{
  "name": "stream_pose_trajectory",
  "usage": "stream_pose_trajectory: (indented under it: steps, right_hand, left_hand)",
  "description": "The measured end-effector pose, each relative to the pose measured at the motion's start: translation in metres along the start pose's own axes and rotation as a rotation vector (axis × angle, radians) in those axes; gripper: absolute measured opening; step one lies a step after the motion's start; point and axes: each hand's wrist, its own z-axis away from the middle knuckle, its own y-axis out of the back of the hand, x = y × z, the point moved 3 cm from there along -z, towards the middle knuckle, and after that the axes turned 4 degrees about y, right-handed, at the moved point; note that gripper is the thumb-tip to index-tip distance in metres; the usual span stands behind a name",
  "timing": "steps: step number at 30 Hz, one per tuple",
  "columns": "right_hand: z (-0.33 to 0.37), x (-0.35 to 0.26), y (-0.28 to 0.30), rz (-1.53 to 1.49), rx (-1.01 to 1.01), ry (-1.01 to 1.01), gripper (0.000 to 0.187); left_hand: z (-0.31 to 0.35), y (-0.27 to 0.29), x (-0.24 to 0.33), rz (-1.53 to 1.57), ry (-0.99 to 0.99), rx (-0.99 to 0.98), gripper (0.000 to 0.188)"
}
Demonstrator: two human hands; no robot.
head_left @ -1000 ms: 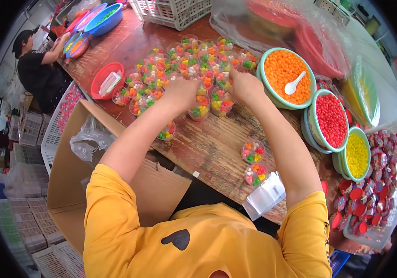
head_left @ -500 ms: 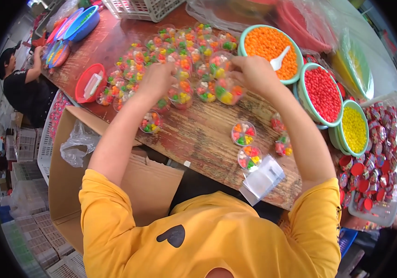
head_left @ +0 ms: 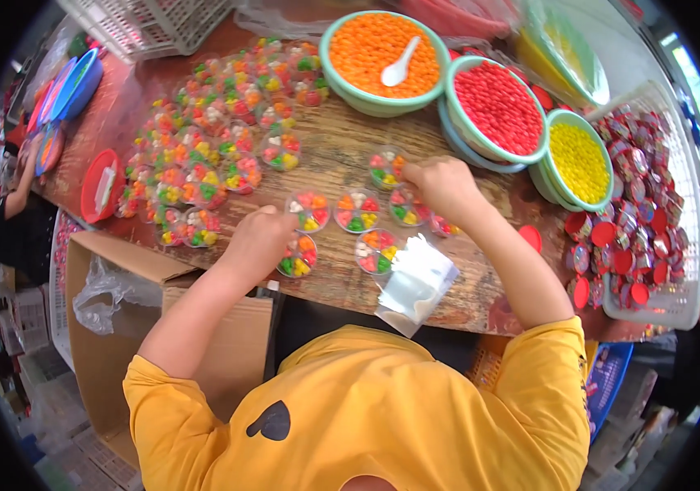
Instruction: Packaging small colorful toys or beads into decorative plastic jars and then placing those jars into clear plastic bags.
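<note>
Near the table's front edge stand several round clear cups (head_left: 356,210) divided into sections of coloured, candy-like pieces. My left hand (head_left: 253,245) is closed, its fingertips pinching the rim of one such cup (head_left: 309,211); another cup (head_left: 298,256) lies just below those fingers. My right hand (head_left: 446,190) is closed too, thumb and fingers at the edge of a cup (head_left: 386,168) a little farther back. Two more cups sit partly beneath the right hand. A stack of clear plastic sheets or lids (head_left: 417,286) lies at the front edge.
Many filled cups (head_left: 219,123) crowd the left back. Green bowls hold orange pieces with a white spoon (head_left: 401,63), red pieces (head_left: 499,106) and yellow pieces (head_left: 579,162). A white basket (head_left: 652,307) of small red-lidded containers stands right. An open carton (head_left: 113,360) sits front left; another person works far left.
Both hands have come back from the crowded cups toward the front edge, and more cups now stand there. The view has shifted, so the bowls appear farther left.
</note>
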Motion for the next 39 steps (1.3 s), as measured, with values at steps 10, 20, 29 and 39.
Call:
stream_pose_trajectory:
  steps: [10, 20, 29, 39]
  right_hand:
    - [0.230, 0.043, 0.014, -0.113, 0.137, -0.691, 0.096]
    - [0.239, 0.040, 0.050, -0.096, 0.250, -0.632, 0.080]
    - [0.195, 0.040, 0.049, -0.358, 0.097, -0.419, 0.072]
    - [0.162, 0.018, 0.024, -0.175, -0.171, -0.248, 0.078]
  left_hand:
    - [-0.020, 0.019, 0.118, 0.050, -0.301, 0.138, 0.041]
    - [-0.139, -0.116, 0.215, -0.165, -0.597, 0.141, 0.061]
    - [-0.130, -0.156, 0.222, 0.619, -0.181, -0.020, 0.100]
    - [-0.130, -0.168, 0.217, 0.638, 0.011, 0.060, 0.099]
